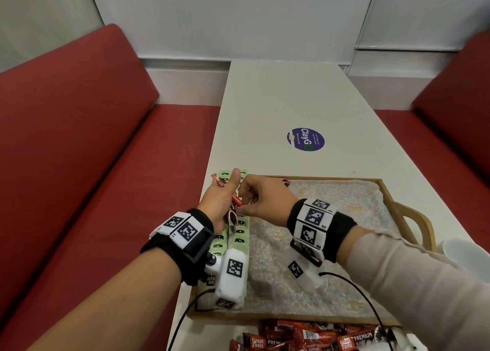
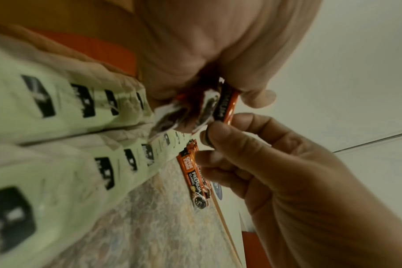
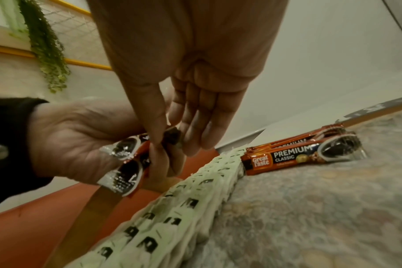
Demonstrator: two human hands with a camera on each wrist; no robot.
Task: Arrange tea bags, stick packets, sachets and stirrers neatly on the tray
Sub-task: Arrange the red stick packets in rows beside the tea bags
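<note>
The left hand (image 1: 220,199) holds a small bunch of red stick packets (image 2: 225,107) over the left edge of the tray (image 1: 405,212), its fingers curled around them, and the right hand (image 1: 261,199) pinches the end of one packet from this bunch between thumb and first fingers (image 3: 156,137), I think to pull it out. These packets are light and thin, with a smooth foil skin that looks slippery, so the flat crimped end is probably the best place to take hold; a squeeze in the middle may bend it. Inside the tray, along its left side, two rows of pale green tea bags (image 1: 240,234) stand close together (soft paper, easy to push out of line). At the far end of the rows a few packets (image 3: 296,154) already lie flat on the patterned tray lining, and there I can read "Great Taste PREMIUM CLASSIC". More red packets (image 1: 305,337) lie in a loose pile on the worktop (image 1: 278,98) just in front of the tray. Beyond the tray, a round purple sticker (image 1: 305,139) on the worktop says "ClayGo".
</note>
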